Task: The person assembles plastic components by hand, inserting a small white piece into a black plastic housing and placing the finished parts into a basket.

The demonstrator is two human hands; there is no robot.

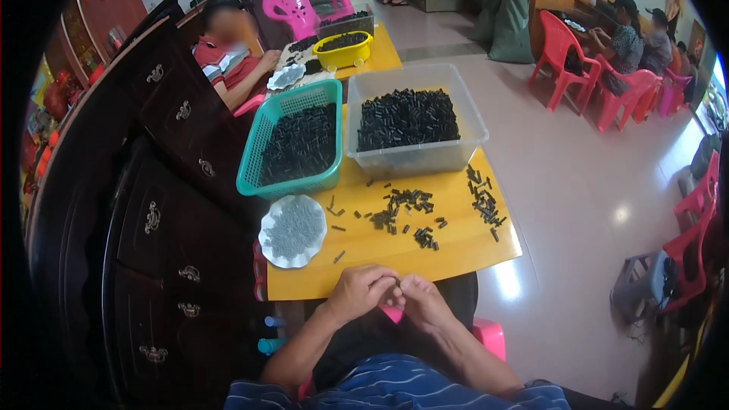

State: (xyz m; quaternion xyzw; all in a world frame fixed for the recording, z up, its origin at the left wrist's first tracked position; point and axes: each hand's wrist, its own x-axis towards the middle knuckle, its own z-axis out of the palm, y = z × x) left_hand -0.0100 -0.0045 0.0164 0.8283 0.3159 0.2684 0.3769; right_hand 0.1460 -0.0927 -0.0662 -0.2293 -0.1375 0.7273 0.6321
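My left hand (363,290) and my right hand (425,304) meet just off the near edge of the yellow table (456,252), above my lap. Both are closed, fingertips together, around a small dark piece (397,282) mostly hidden by the fingers. Short black tubes lie loose beyond them, in a middle pile (410,202), a smaller cluster (427,238) and a strip (483,199) along the right edge. Left of these, a white wavy-rimmed plate (293,263) holds many tiny grey pieces. A few thin dark pieces (339,257) are scattered beside it.
Behind the plate stand a teal basket (292,189) and a clear plastic tub (414,158), both filled with black pieces. A dark wooden cabinet (171,258) borders the left. Farther back, a person (231,61) sits beside a yellow tub (357,55). Red chairs (566,49) hold other people at right.
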